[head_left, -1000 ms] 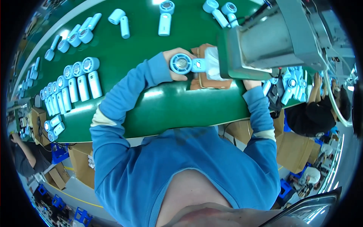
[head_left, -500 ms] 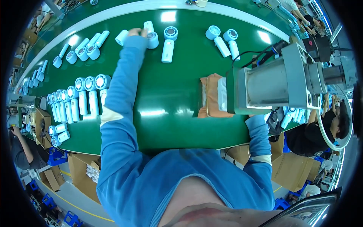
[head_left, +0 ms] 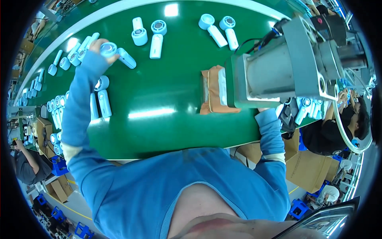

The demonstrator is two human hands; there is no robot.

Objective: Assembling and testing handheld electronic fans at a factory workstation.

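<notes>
My left hand (head_left: pixel 96 46), at the far left of the green table, is closed around the round head of a light blue handheld fan (head_left: pixel 126 58). The fan's handle sticks out to the right of my fingers. Just left of that hand, several similar fans (head_left: pixel 75 59) lie with their handles pointing away. Below my forearm a nearer row of fans (head_left: pixel 104 103) is partly covered by my sleeve. Little of my right hand (head_left: pixel 262 109) shows; its fingers are hidden behind the grey machine (head_left: pixel 270 75).
The machine overhangs the table's right side, beside an orange-brown cloth-wrapped block (head_left: pixel 215 91). Fans (head_left: pixel 156 46) lie in the far middle and more (head_left: pixel 217 36) farther right. Other fans (head_left: pixel 308 109) stand beyond the machine. A cardboard box (head_left: pixel 308 171) is below the right edge; people are at both sides.
My left hand has moved left and nearer from the far middle, carrying the fan with it. The view has shifted slightly. My right arm stays by the machine.
</notes>
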